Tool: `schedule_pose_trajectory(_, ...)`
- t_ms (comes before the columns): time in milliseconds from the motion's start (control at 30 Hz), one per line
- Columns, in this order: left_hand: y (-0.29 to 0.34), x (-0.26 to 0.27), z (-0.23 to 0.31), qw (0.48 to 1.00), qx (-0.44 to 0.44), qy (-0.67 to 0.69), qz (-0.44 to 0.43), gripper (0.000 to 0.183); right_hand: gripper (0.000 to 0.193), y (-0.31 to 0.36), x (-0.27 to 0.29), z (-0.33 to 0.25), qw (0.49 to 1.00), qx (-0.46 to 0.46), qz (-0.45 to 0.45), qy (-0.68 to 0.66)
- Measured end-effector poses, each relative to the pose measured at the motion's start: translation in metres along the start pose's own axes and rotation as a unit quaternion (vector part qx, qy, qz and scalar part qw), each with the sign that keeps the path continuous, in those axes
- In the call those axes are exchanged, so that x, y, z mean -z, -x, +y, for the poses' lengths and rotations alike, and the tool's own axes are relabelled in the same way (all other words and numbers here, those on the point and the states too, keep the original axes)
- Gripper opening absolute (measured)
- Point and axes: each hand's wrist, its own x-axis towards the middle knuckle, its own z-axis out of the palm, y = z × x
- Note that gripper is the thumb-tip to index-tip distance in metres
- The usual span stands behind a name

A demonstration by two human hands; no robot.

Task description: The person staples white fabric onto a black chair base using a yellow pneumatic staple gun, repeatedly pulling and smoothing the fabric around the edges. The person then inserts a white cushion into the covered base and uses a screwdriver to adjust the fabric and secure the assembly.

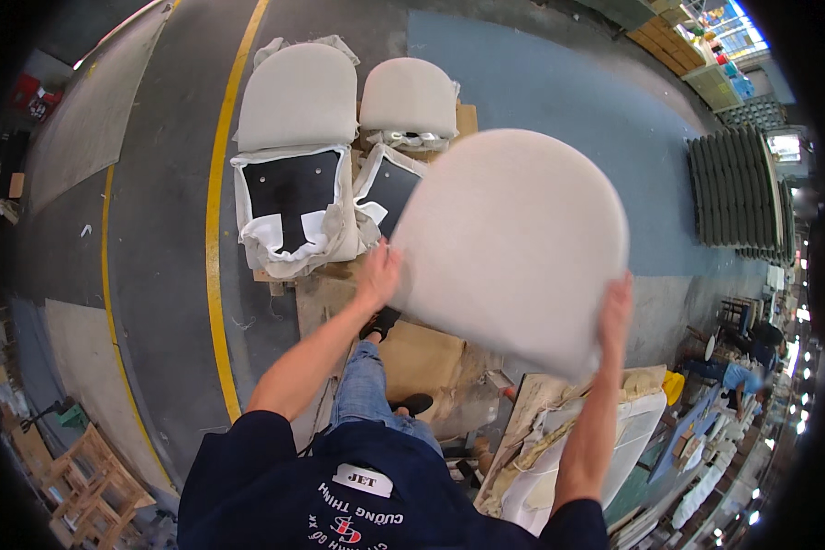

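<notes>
A rounded cream upholstered seat cushion (513,238) is raised in front of me, its smooth fabric face showing. My left hand (381,275) grips its lower left edge, and my right hand (616,310) grips the opposite edge at the lower right. The fingertips of both hands are partly hidden by the cushion. Just beyond my left hand, an upturned cushion (293,197) shows a black underside with white padding round its edges. A second upturned cushion (390,188) is partly covered by the one I hold.
Farther off lie two more cream cushions (300,96) (410,99). A yellow floor line (214,229) runs along the left. At far right stands a tall stack of dark padded pieces (735,188). A board with foam and white cloth (632,431) is near my right arm; a person (741,378) works beyond.
</notes>
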Motion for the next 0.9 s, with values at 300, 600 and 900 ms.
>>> schedule_pose_trajectory(300, -0.048, 0.097, 0.034, 0.992, -0.097, 0.059, 0.061, 0.036, 0.048, 0.081, -0.265, -0.041, 0.969, 0.029, -0.242, 0.036)
schedule_pose_trajectory(600, 0.114, -0.008, -0.004, 0.969, 0.011, 0.074, -0.237, 0.024, 0.044, 0.331, -0.18, -0.003, 0.959, 0.018, -0.283, -0.008)
schedule_pose_trajectory(900, 0.259, -0.115, 0.13, 0.837, -0.277, -0.012, -0.471, 0.024, 0.052, 0.539, -0.045, 0.158, 0.815, -0.303, 0.41, 0.275)
